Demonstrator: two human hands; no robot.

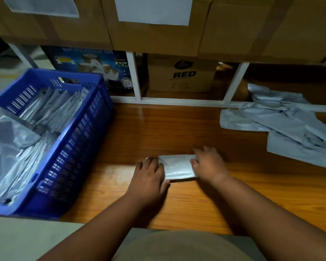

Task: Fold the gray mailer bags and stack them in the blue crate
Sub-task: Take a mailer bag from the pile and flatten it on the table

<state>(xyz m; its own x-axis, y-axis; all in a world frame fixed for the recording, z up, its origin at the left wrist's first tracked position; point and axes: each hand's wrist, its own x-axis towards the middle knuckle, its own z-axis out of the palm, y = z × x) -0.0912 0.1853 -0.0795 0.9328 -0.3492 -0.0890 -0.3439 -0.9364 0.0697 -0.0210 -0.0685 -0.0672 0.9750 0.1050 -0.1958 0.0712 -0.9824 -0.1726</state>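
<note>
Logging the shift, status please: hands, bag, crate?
Left hand and right hand press folded mailer bag on table. Blue crate left, part filled. Unfolded bags wait right. Path clear.

A single wide-angle view looks from the person's head, forward and steeply down over the wooden counter. Both forearms enter from the bottom edge, and the hands sit near the frame's middle, close to the lens. The blue crate fills the left side; cardboard boxes on shelving span the top. Straight edges bow toward the borders.
</note>
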